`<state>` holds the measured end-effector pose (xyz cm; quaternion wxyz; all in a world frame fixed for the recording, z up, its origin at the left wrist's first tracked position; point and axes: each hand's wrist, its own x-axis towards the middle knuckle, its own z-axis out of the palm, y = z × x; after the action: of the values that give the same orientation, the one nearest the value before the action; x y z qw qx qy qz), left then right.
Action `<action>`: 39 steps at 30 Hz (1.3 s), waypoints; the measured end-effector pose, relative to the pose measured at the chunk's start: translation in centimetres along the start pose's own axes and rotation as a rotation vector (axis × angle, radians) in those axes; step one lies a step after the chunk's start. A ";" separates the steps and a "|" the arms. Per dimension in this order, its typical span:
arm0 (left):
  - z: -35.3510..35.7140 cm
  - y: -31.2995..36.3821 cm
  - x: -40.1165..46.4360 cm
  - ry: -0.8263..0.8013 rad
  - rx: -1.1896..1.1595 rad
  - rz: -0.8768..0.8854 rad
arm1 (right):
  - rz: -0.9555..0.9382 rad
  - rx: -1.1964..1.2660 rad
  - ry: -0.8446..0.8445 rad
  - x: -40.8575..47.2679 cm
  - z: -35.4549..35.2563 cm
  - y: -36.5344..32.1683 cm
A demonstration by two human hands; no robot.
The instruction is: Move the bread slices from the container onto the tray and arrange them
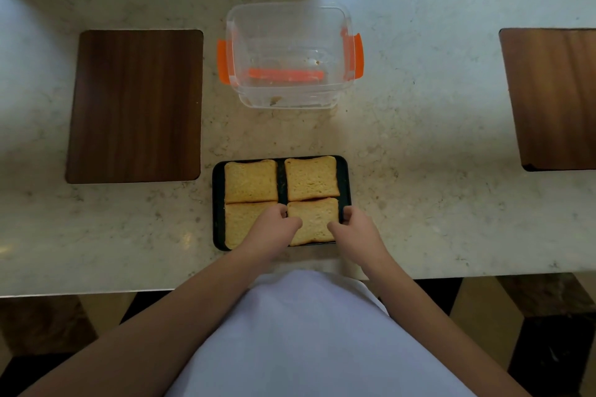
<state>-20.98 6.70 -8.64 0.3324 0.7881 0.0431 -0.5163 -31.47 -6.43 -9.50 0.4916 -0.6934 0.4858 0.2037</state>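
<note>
Fingers [346,214] of both hands pinch near-right bread slice [314,219] edges.

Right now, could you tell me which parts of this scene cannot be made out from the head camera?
- Near-left golden bread slice: partly under the left hand.
- Near-right bread slice: its sides are covered by both hands, right hand; the grip is unclear.
- Clear plastic container with orange clips: small bits on the floor, too small to identify.
- Right dark wooden board: cut off by the frame edge.
</note>
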 end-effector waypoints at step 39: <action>-2.8 0.5 1.1 0.231 -0.110 0.118 | -0.175 -0.132 0.173 2.7 -0.5 -4.2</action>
<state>-18.06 7.65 -8.64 0.3979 0.8239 0.0629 -0.3987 -26.70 -7.92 -9.29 0.4170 -0.7789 0.4496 0.1312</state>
